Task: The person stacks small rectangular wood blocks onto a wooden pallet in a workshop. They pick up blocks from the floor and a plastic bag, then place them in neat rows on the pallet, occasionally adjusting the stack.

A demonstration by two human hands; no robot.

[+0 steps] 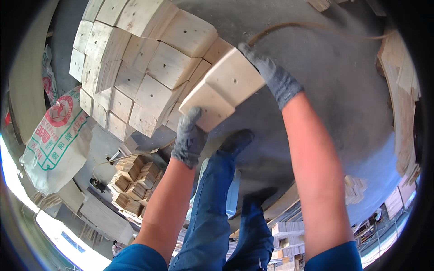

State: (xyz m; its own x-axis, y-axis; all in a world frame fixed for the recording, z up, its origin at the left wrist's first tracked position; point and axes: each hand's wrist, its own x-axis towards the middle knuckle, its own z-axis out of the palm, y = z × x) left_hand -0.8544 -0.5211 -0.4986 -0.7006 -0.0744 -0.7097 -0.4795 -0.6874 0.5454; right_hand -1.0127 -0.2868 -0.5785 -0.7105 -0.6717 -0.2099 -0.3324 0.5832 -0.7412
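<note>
Two light wooden blocks of squarish panels, each with a small hole, lie side by side between my gloved hands. The farther wooden block point(239, 74) sits slightly offset from the nearer wooden block point(211, 105). My left hand point(189, 135), in a grey knit glove, is closed on the near end, its thumb on the top face. Around the far right end my right hand point(273, 74), gloved alike, is closed, its fingertips partly hidden. Just left of them stands a large pile of similar wooden blocks point(169, 65), close against the held pair.
A white printed sack point(58, 140) lies at the left. Smaller wooden stacks point(135, 180) stand below the pile. Long boards point(400, 90) lean along the right side. A thin curved strip point(307, 25) lies on the grey floor point(343, 67). My legs point(210, 203) are below my hands.
</note>
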